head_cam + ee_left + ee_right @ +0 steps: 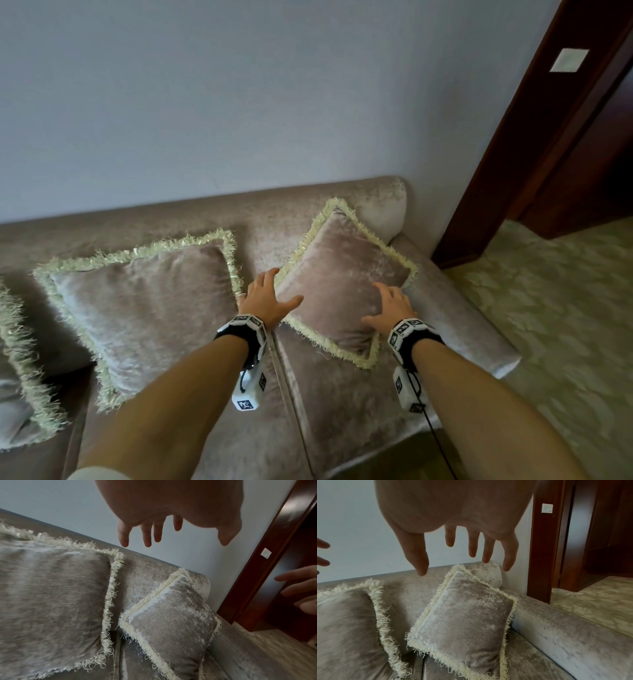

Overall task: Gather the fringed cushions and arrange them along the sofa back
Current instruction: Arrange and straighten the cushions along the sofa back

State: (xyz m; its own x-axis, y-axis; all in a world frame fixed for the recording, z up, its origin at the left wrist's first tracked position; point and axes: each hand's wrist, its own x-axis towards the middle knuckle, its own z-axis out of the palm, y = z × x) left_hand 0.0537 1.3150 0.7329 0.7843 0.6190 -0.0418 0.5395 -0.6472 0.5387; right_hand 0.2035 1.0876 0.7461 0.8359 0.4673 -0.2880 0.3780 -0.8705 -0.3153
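Three mauve velvet cushions with cream fringe lie on the sofa. The right cushion (342, 284) (171, 622) (465, 622) leans tilted against the sofa back (267, 219) near the right corner. The middle cushion (144, 308) (51, 595) (346, 622) leans beside it. Only part of the left cushion (17, 377) shows at the frame edge. My left hand (274, 293) hovers at the right cushion's left edge with its fingers spread. My right hand (387, 305) hovers over the cushion's lower right, also spread. Both wrist views show the fingers clear of the fabric and holding nothing.
The sofa's low right armrest (455, 318) runs just right of the cushion. Beyond it are a dark wooden door frame (534, 137) with a white switch (568, 60) and a pale patterned floor (565, 308). A plain wall rises behind the sofa.
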